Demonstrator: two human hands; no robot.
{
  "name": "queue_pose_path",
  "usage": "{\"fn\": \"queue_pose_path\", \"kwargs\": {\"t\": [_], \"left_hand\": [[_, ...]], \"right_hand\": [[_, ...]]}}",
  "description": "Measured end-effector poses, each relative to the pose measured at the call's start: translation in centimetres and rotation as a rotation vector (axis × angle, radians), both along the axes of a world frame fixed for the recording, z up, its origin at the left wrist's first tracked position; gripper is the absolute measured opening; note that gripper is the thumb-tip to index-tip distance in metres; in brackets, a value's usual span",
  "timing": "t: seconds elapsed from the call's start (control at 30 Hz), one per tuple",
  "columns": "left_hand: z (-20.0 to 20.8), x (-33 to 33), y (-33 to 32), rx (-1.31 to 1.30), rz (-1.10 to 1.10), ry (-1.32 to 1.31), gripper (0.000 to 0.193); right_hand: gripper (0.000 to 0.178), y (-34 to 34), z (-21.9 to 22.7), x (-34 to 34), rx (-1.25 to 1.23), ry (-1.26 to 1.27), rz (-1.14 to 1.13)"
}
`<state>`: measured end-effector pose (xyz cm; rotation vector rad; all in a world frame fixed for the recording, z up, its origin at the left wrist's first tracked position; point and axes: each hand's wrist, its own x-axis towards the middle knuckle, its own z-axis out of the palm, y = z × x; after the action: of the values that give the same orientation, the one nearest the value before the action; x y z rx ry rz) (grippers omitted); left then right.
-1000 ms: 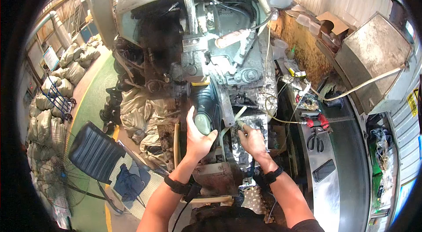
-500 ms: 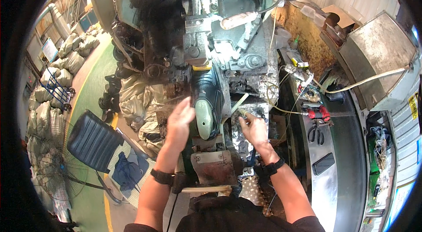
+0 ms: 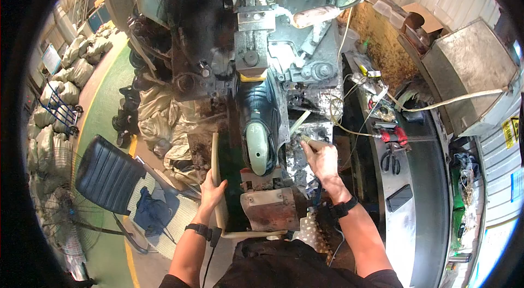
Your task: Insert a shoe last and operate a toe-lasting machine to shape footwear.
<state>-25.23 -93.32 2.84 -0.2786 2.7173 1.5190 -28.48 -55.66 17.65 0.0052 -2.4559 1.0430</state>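
At the middle of the machine [image 3: 251,59], a black shoe [image 3: 256,97] is held upside down or tilted, it cannot be told which, with a pale green foot form [image 3: 256,146] showing at its near end. Its far end is met by a yellow pad [image 3: 254,77]. Just below the form, a worn brown plate [image 3: 268,207] is seen.

To the left of the shoe and apart from it, a pale bent bar [image 3: 216,154] is touched by the left hand [image 3: 210,192], whose fingers are partly curled at it; how firmly it is gripped cannot be told. To the right, a short pale handle [image 3: 307,139] is held by the right hand [image 3: 322,158], with the fingers bent in around it.

Farther right, a red tool [image 3: 394,136], black scissors [image 3: 390,161] and a dark phone [image 3: 400,197] are laid along a metal table [image 3: 403,244]. Out to the left, crumpled cloth bags [image 3: 161,111] are piled near the machine, and a blue cloth [image 3: 154,211] is draped over the seat of a black-backed chair [image 3: 112,171].
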Motion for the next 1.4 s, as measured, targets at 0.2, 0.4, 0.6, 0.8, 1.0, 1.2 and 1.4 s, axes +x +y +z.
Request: {"fn": "queue_pose_path", "kwargs": {"t": [0.2, 0.4, 0.6, 0.8, 1.0, 1.2, 1.4], "left_hand": [[0.6, -0.5, 1.0, -0.101, 0.026, 0.038, 0.037], [0.0, -0.5, 0.8, -0.076, 0.023, 0.070, 0.032], [-1.0, -0.8, 0.4, -0.006, -0.022, 0.079, 0.028], [-1.0, -1.8, -2.0, 0.395, -0.068, -0.198, 0.039], [0.5, -4.9, -5.1, 0.629, 0.045, -0.025, 0.043], [3.8, -3.9, -6.9, 0.704, 0.038, 0.030, 0.046], [9.3, -2.9, -4.3, 0.711, 0.007, 0.110, 0.044]], "right_hand": [[0.017, -0.4, 0.1, 0.2, -0.009, 0.047, -0.034], [0.034, -0.6, 0.1, 0.3, -0.096, -0.111, -0.056], [0.051, -2.2, 2.6, -0.3, -0.445, -0.375, -0.084], [0.127, -9.4, 7.1, 1.1, -0.721, -0.480, 0.215], [0.146, -14.1, 8.2, 0.2, -0.211, -0.307, 0.087], [0.126, -14.2, 7.3, 0.4, -0.306, -0.217, 0.099], [0.118, -14.2, 9.3, 0.6, -0.236, -0.204, 0.018]]}}
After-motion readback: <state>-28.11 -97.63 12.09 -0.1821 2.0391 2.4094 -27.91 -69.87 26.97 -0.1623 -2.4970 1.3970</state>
